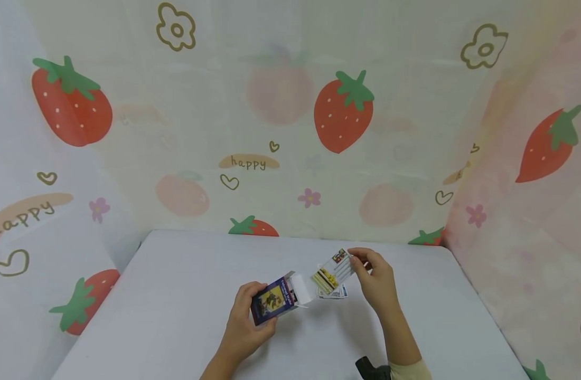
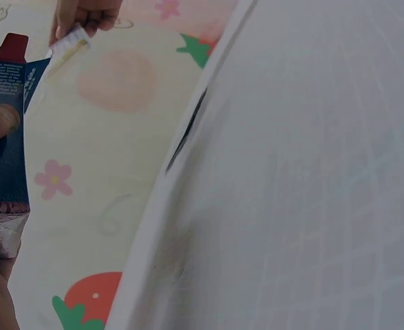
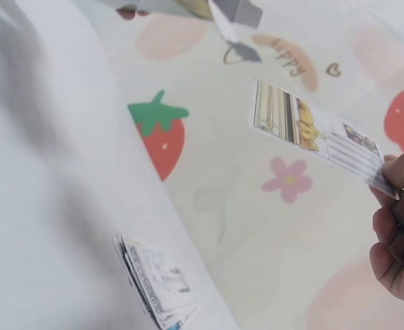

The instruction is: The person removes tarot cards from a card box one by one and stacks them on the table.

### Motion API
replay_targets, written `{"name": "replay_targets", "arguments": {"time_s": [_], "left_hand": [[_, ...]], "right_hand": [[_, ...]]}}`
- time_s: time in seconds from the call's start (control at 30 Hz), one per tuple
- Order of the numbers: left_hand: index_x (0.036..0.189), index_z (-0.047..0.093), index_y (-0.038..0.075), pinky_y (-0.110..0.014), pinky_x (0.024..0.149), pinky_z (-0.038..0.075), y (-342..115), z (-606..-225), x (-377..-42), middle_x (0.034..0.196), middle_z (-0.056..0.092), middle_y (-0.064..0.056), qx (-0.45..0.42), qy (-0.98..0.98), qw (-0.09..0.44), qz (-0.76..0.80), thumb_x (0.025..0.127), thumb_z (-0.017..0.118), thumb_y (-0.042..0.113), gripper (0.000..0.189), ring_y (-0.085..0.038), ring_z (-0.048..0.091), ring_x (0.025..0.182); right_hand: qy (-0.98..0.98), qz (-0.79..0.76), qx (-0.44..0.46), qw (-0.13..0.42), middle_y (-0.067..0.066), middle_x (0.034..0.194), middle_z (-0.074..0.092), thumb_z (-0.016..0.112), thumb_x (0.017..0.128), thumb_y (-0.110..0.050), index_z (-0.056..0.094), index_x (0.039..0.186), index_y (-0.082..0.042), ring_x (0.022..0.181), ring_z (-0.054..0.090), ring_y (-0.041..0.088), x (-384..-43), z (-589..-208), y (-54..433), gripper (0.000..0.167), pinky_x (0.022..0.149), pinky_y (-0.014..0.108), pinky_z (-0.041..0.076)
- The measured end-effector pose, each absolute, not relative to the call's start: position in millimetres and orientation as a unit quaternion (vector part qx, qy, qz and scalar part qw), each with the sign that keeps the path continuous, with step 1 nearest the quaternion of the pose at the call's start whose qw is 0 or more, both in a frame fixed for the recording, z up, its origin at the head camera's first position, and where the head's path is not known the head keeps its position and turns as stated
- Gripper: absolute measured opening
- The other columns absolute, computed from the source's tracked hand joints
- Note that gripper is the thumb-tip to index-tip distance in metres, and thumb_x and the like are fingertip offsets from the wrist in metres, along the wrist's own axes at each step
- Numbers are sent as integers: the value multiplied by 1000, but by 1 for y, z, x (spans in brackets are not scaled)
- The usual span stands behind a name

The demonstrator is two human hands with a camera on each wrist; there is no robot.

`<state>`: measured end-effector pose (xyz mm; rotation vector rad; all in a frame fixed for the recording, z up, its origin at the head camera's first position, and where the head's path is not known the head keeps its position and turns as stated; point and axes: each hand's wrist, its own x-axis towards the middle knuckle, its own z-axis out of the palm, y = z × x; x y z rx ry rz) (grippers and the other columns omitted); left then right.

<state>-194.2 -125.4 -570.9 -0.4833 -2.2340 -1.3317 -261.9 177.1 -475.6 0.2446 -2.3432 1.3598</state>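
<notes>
My left hand point(image 1: 246, 322) grips a dark blue card box point(image 1: 273, 301) with a yellow picture on its front. The box is tilted, and its white end flap stands open toward the right hand; a little of something shows inside the mouth. Between thumb and fingers my right hand point(image 1: 377, 279) pinches a card point(image 1: 333, 271) by its edge. White with text lines and a yellow picture, the card is held in the air just right of the box. Below it a small stack of cards point(image 3: 159, 285) lies on the table, partly hidden in the head view.
A white table point(image 1: 176, 316) spreads under both hands, its back edge meeting a strawberry-printed curtain point(image 1: 281, 174). Similar curtains hang at the left and right sides. A black strap-like device point(image 1: 372, 369) sits at the right wrist near the sleeve.
</notes>
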Motion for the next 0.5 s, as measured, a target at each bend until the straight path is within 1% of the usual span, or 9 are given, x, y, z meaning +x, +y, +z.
{"name": "replay_targets", "arguments": {"time_s": [0.07,0.17,0.33,0.4,0.5], "left_hand": [[142,49,18,-18,105,45,-125,-570,-193,138,50,3,-175,-820,241,-488,72,87,11,80,-12,53,120],[142,49,17,-19,105,45,-126,-569,-193,138,50,3,-175,-822,239,-487,72,87,11,80,-13,53,121],[142,50,10,-18,106,44,-127,-570,-196,138,50,2,-178,-819,243,-488,71,87,11,79,-13,52,121],[141,50,9,-17,106,44,-128,-571,-196,138,50,3,-179,-818,245,-488,71,87,11,79,-13,53,121],[142,50,10,-17,106,43,-128,-573,-196,138,50,3,-181,-818,248,-485,71,87,11,80,-13,53,121]], "right_hand": [[-847,484,86,200,4,100,72,68,98,-9,74,113,-11,85,57,17,-267,-478,179,17,72,25,47],[-854,478,85,190,4,101,71,67,98,-9,74,113,-11,86,57,17,-277,-480,181,17,71,24,48],[-866,461,102,166,5,101,70,66,99,-10,74,113,-11,89,58,17,-296,-482,181,16,72,25,48],[-870,455,111,153,5,100,70,66,99,-11,74,113,-11,88,58,17,-304,-484,181,16,71,25,48],[-878,443,123,135,5,100,70,66,100,-11,75,112,-11,89,58,17,-315,-489,180,16,72,26,48]]}}
